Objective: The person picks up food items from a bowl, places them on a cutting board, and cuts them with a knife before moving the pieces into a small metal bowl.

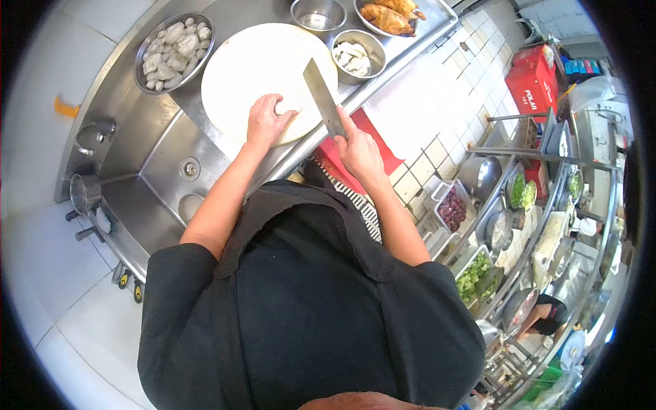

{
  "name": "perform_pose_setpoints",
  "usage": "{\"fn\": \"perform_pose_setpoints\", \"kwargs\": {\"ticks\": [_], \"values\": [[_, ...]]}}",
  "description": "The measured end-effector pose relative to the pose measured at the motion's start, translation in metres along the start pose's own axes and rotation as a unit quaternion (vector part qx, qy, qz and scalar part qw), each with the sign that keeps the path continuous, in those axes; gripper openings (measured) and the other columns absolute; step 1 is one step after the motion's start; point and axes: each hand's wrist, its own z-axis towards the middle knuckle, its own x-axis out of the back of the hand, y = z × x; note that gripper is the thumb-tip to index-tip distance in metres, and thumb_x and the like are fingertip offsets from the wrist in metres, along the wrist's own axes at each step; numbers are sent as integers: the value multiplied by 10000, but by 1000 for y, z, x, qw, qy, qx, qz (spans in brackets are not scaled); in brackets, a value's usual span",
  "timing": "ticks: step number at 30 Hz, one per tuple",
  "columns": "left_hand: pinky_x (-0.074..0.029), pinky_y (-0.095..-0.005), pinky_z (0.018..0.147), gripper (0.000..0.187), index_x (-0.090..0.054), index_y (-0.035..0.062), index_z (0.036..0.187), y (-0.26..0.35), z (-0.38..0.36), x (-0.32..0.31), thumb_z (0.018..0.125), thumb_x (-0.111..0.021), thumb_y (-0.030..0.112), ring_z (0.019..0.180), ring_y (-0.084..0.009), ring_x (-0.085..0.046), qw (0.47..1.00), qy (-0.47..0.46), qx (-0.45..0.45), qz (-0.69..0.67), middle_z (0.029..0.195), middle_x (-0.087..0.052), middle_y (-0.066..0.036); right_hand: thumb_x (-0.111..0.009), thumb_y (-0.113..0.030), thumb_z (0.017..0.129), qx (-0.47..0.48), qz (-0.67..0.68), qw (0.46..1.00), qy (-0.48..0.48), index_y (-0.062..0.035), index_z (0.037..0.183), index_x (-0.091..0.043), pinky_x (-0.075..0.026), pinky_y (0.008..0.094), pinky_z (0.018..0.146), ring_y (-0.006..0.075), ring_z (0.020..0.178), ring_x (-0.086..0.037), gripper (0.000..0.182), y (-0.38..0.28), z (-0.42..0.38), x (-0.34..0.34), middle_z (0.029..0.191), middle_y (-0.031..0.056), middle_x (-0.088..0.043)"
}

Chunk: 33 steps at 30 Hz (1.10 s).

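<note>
A round white cutting board (263, 65) lies on the steel counter in front of me. My left hand (266, 123) is closed around a small white food ball (281, 108), pressing it on the board's near part. In my right hand (359, 152) is the handle of a cleaver (321, 94). Its blade points away from me over the board's right side, apart from the ball. Left of the board, a steel bowl (139, 76) is full of whitish balls and larger lumps. Another steel bowl (372, 42) on the right holds white cut pieces.
Behind the board stand a steel bowl (318, 27) and one with roasted poultry (387, 19). A sink (164, 147) lies to my left. Right, a rack (478, 154) carries containers of chopped vegetables (471, 279). A red box (531, 85) and another person's arm (536, 316) show farther off.
</note>
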Motion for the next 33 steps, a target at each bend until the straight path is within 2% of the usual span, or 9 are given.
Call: {"fn": "perform_pose_setpoints", "kwargs": {"ticks": [7,13,14,16,19,22,25,29,33], "values": [[-519,-438,913,451,-686,10,1011,-7,2,-15,709,-884,279,1016,-342,-648,997,30,-68,-17,1021,-684,-142,-581,-127,920,49,-75,996,-29,-176,1578,-352,-519,564,793,463,877,-671,698,9,3,-13,940,284,-690],[-518,-435,925,471,-689,6,1002,-9,1,-16,692,-890,298,1016,-358,-630,1000,-4,-13,-14,1047,-671,-153,-552,-115,930,83,-124,988,-28,-192,1584,-350,-542,549,720,431,775,-675,689,10,-2,-20,869,255,-673],[-512,-439,927,451,-687,9,1002,-8,0,-16,703,-883,283,1028,-356,-622,999,16,-28,-8,1061,-663,-150,-549,-115,937,91,-133,987,-25,-202,1585,-353,-550,539,700,418,742,-677,682,10,-3,-21,842,242,-667],[-502,-447,931,412,-681,16,1004,-1,0,-14,724,-868,253,1053,-352,-606,997,56,-59,3,1090,-648,-142,-548,-110,924,87,-116,989,-41,-188,1588,-337,-531,559,726,445,780,-670,702,12,0,-17,874,268,-673],[-483,-443,935,334,-678,39,1016,1,2,-7,767,-816,214,1098,-344,-584,993,10,-118,-11,1134,-632,-123,-545,-110,925,73,-113,990,-40,-195,1589,-333,-519,568,732,455,792,-665,703,9,3,-7,873,276,-672],[-469,-438,934,290,-680,67,1043,-3,6,-7,793,-760,191,1115,-333,-575,994,-33,-103,8,1131,-627,-109,-545,-117,938,75,-121,989,-43,-214,1587,-342,-516,569,724,454,784,-663,687,2,1,5,859,270,-667],[-461,-451,972,299,-678,55,1058,0,9,-8,805,-746,200,1131,-365,-566,996,-58,-73,3,1171,-624,-147,-551,-126,946,88,-132,985,-61,-231,1584,-351,-514,569,720,458,783,-662,677,-6,-5,15,862,268,-665],[-458,-456,969,315,-674,53,1079,3,10,-8,798,-748,173,1138,-356,-561,997,-55,-62,-8,1184,-614,-144,-556,-154,961,99,-169,978,-73,-255,1604,-308,-554,549,716,433,772,-690,697,-2,-9,7,856,250,-664],[-451,-451,979,332,-671,49,1094,3,9,-5,791,-755,154,1140,-358,-557,997,-52,-53,-26,1181,-612,-146,-555,-141,953,102,-156,979,-80,-239,1596,-329,-544,548,695,435,748,-681,688,-5,-13,17,838,252,-658]]}}
